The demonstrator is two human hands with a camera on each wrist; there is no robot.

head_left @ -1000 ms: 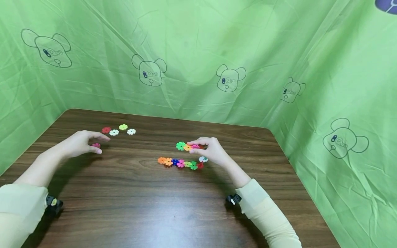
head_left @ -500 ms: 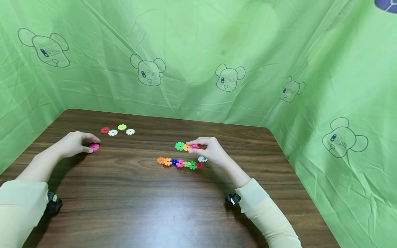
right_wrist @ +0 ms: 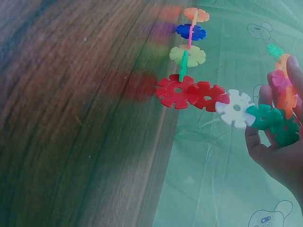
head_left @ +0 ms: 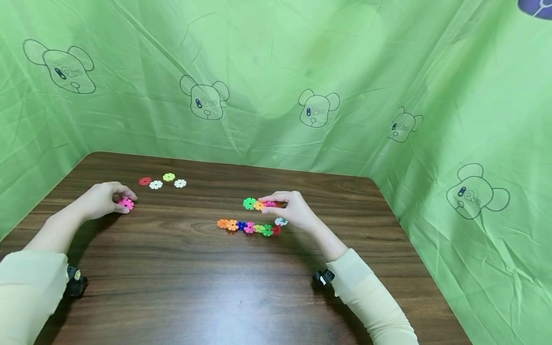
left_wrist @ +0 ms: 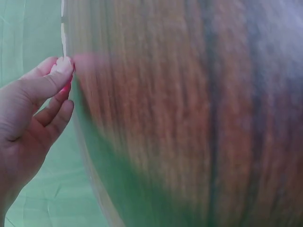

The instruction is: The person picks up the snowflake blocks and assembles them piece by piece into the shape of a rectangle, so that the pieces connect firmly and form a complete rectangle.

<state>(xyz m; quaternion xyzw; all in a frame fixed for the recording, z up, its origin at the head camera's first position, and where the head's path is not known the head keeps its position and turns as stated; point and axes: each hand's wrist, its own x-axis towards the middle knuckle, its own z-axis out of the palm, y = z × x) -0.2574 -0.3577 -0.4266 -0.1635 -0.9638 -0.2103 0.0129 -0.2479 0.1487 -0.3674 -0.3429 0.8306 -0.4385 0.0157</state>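
In the head view my left hand (head_left: pixel 100 200) pinches a pink flower-shaped plastic disc (head_left: pixel 126 205) between thumb and fingers, close above the table's left side. The left wrist view shows only pink edges of that disc (left_wrist: pixel 66 88) behind the thumb. Near the table's middle, my right hand (head_left: pixel 297 211) grips one end of a chain of interlocked notched discs (head_left: pixel 249 227). This chain bends back on itself. In the right wrist view, red discs (right_wrist: pixel 177 91), a white disc (right_wrist: pixel 236 109) and green discs lead into the palm; orange and pink ones lie between the fingers.
Loose discs lie beyond the left hand: a red one (head_left: pixel 144 181), a yellow-green one (head_left: pixel 168 177) and two white ones (head_left: pixel 180 183). The brown wooden table (head_left: pixel 194 287) ends at a green cloth (head_left: pixel 258 57) hung around the back and sides.
My left hand has moved slightly left and down onto the pink disc, pinched it and tilted it up. The right hand and its chain stay nearly still.
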